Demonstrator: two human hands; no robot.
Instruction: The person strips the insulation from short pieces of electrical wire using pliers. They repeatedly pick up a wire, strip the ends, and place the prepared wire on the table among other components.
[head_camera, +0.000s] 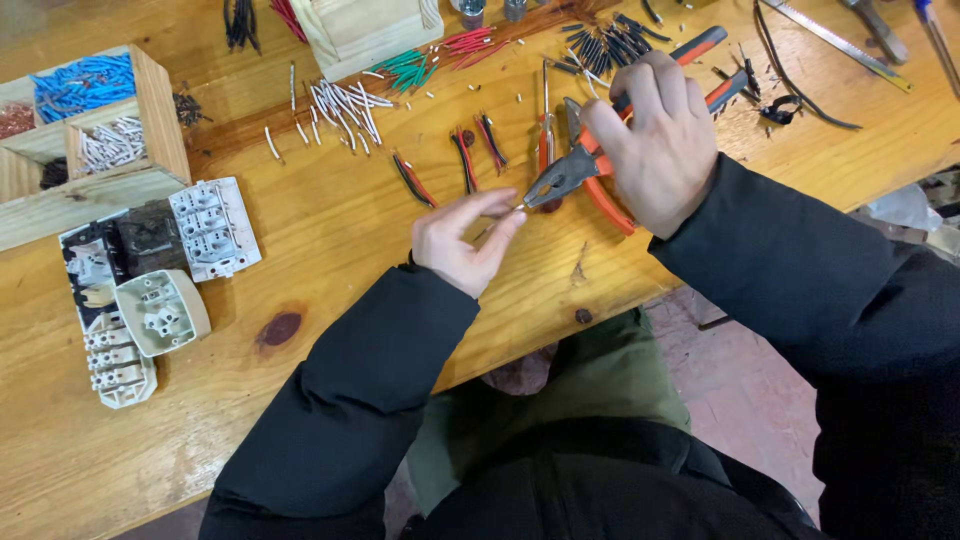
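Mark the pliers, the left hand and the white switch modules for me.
pliers (562, 180), head view, on the grey metal head near the jaws.
left hand (462, 240), head view, on the back of the hand.
white switch modules (213, 225), head view, on the upper module's face.

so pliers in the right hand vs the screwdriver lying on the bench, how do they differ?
The pliers are gripped by the right hand, nose at a small piece pinched by the left hand; the screwdriver lies untouched on the bench. Pliers have two red-and-black handles; screwdriver has one slim shaft. Both have red on them.
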